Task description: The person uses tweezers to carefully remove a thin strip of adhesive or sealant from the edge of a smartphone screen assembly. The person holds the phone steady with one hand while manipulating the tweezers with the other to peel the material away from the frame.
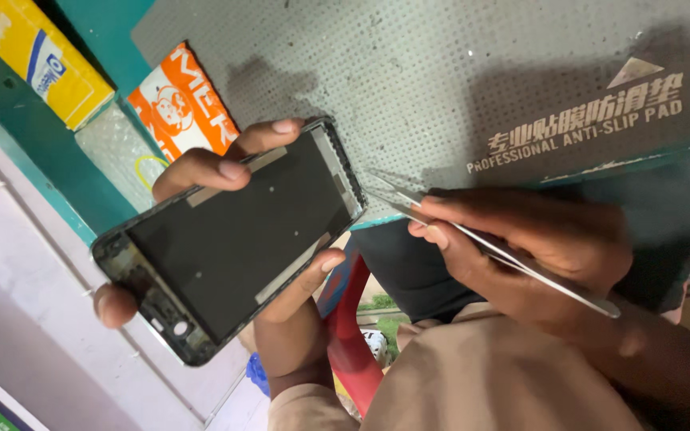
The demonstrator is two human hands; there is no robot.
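Observation:
My left hand (201, 172) grips a black phone frame (229, 239), inner side up, with fingers over its far edge and the thumb on the near edge. The frame is tilted, and its top end points toward the lower left. My right hand (537, 251) pinches a pair of metal tweezers (489, 247). Their fine tips point left and sit close to the frame's right-hand corner, just off it. Whether the tips touch the frame I cannot tell.
A grey perforated anti-slip mat (441, 88) covers a teal work surface (65, 168). An orange and white packet (177, 104), a yellow box (33, 60) and a clear bubble pouch (117, 156) lie at the left. A red stool leg (353, 319) shows below.

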